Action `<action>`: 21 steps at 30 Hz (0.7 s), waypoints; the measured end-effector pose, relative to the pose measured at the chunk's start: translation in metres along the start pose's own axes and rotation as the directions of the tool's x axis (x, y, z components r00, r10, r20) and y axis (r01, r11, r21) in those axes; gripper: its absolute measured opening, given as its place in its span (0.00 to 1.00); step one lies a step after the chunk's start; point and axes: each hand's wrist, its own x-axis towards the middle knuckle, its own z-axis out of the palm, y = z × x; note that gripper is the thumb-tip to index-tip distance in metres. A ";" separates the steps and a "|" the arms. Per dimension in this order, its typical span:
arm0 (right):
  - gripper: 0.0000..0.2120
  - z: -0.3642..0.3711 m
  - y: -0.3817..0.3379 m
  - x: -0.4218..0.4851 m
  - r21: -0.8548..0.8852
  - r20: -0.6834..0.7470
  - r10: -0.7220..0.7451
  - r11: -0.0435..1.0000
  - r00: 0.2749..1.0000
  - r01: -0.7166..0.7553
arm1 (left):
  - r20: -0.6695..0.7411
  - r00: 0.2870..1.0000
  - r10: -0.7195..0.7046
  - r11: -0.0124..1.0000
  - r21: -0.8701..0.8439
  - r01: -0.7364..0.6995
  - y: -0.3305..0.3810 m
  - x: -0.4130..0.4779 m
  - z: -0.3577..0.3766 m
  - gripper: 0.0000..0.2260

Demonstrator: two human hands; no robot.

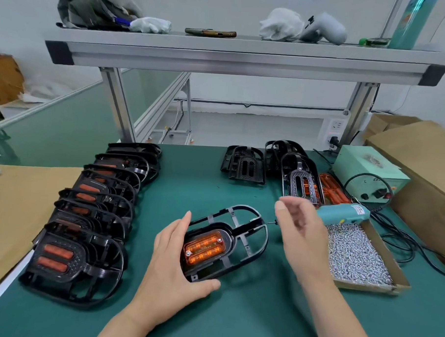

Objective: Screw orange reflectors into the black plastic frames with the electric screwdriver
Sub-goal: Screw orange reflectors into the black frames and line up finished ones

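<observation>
Hands, left (170, 263) and right (301, 238), at frame (249, 235)

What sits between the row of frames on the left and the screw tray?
In the head view: the black frame with its orange reflector, held by the left hand, and the blurred right hand.

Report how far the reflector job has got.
Done: a row of frames with reflectors fitted lies at the left. In hand: the left hand grips a frame whose orange reflector shows two screws; the right hand is open over the electric screwdriver. Left: bare frames at the back and loose reflectors beside them.
</observation>
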 end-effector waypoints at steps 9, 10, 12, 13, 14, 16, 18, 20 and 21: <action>0.07 0.023 -0.026 0.018 -0.152 0.490 0.213 0.976 0.845 -0.158 | -0.075 0.996 -0.055 0.996 -0.079 0.049 -0.002 0.009 0.000 0.57; 0.08 0.024 -0.030 0.023 -0.154 0.521 0.223 0.974 0.824 -0.167 | -0.091 0.994 -0.061 0.997 -0.058 0.056 -0.002 0.011 0.000 0.57; 0.13 0.028 -0.037 0.034 -0.170 0.563 0.231 0.972 0.794 -0.163 | -0.119 0.992 -0.052 0.999 0.001 0.052 -0.003 0.013 0.000 0.58; 0.15 0.030 -0.040 0.041 -0.182 0.577 0.236 0.970 0.782 -0.159 | -0.127 0.991 -0.036 0.999 0.031 0.040 -0.004 0.015 0.000 0.58; 0.16 0.032 -0.044 0.047 -0.197 0.598 0.247 0.968 0.763 -0.159 | -0.132 0.991 -0.016 0.998 0.064 0.024 -0.005 0.017 0.001 0.59; 0.15 0.037 -0.051 0.060 -0.252 0.666 0.266 0.960 0.697 -0.125 | -0.130 0.991 0.020 0.993 0.122 -0.004 -0.005 0.021 0.002 0.59; 0.13 0.042 -0.057 0.072 -0.323 0.736 0.272 0.946 0.620 -0.031 | -0.134 0.991 0.020 0.990 0.141 -0.001 -0.006 0.024 0.002 0.59; 0.11 0.048 -0.062 0.085 -0.368 0.785 0.286 0.929 0.549 0.042 | -0.136 0.991 -0.001 0.991 0.133 0.020 -0.007 0.025 0.002 0.60; 0.10 0.050 -0.063 0.091 -0.384 0.806 0.298 0.921 0.512 0.068 | -0.136 0.991 -0.003 0.992 0.128 0.021 -0.008 0.024 0.003 0.60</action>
